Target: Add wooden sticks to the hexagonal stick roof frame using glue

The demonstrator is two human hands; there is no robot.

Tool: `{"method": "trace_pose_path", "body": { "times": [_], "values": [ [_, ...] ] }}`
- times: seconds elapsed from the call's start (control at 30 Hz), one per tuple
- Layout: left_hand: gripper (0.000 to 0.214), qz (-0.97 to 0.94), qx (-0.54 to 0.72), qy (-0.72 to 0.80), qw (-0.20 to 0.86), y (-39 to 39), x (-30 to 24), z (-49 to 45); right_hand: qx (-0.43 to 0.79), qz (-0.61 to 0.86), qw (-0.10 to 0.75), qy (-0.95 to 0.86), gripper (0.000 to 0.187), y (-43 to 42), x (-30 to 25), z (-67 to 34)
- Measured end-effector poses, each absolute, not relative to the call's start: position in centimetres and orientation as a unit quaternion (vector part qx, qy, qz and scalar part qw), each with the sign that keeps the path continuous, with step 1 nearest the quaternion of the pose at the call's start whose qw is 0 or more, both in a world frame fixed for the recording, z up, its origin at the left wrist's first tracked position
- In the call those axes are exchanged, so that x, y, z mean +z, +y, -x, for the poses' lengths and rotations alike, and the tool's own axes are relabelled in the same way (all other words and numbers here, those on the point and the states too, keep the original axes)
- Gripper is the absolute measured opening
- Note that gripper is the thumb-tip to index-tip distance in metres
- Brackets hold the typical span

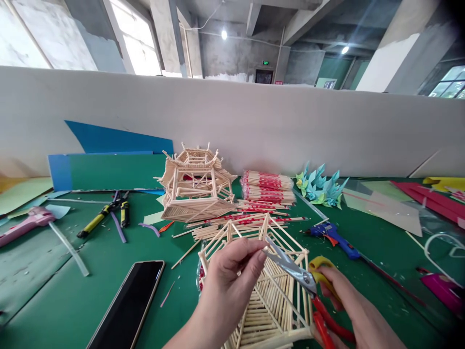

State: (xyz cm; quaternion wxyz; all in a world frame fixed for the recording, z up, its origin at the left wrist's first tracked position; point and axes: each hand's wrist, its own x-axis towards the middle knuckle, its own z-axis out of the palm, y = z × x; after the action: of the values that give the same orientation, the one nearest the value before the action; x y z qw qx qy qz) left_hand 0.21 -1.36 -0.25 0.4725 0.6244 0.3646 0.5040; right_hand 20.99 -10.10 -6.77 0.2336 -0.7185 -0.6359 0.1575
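In the head view my left hand (236,274) is closed in a pinch. A small pale stick piece (266,249) shows at its fingertips, mostly hidden by them. My right hand (350,300) grips scissors (303,277) with one yellow and one red handle loop. Their blades are parted, and the tips reach the pinched fingertips of my left hand. Beneath both hands lies a framework of wooden sticks (271,295), with rows of sticks forming a slatted surface. My left hand covers part of it.
Behind stand a stick-built pavilion model (198,184), bundled sticks (268,186) in red-marked wrappers and a folded paper ornament (321,186). A blue glue gun (336,237) lies right. Left are a phone (127,305), pliers (100,218) and a pink glue gun (27,225).
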Motion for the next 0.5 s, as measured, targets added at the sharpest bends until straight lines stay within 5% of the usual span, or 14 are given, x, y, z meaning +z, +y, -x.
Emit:
{"method": "trace_pose_path", "body": {
  "times": [0.23, 0.5],
  "values": [
    [0.016, -0.669, 0.508, 0.338, 0.425, -1.4, -1.1, 0.2, 0.181, 0.693, 0.163, -0.678, 0.067, -9.2, -5.6, -21.2],
    [0.021, -0.693, 0.496, 0.317, 0.417, -1.2, -1.3, 0.4, 0.196, 0.684, 0.173, -0.681, 0.067, -9.2, -5.2, -21.0]
  ]
}}
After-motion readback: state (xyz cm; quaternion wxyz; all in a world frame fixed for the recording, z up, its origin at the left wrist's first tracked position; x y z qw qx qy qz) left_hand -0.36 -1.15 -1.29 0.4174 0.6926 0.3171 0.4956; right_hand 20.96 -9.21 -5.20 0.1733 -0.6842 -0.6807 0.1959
